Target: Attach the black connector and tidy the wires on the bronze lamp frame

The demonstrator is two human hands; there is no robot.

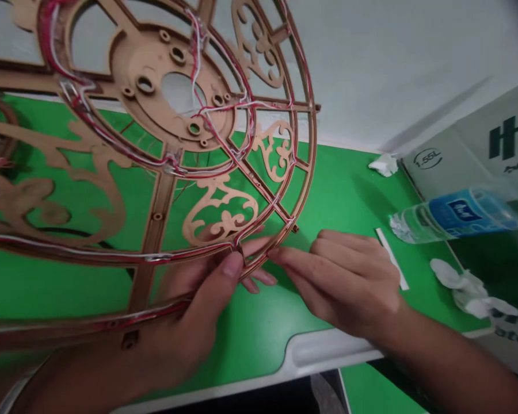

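A round tan frame point(157, 215) with spokes, rings and scroll-shaped ornaments fills the left and middle of the head view, held up at a tilt. Red and white wires point(190, 172) run along channels in its rings and some spokes. My left hand point(211, 293) grips the outer rim at the lower part, thumb in front and fingers behind. At the rim just right of that thumb, my right hand point(345, 276) is closed in a pinch, its fingertips touching the outer channel. Whatever lies between those fingertips is hidden.
A green table point(250, 322) with a pale moulded edge lies below. To the right are a lying water bottle point(453, 213), crumpled tissues point(470, 290), a thin white strip point(392, 259) and a printed carton point(470, 144). Behind stands a pale wall point(362, 75).
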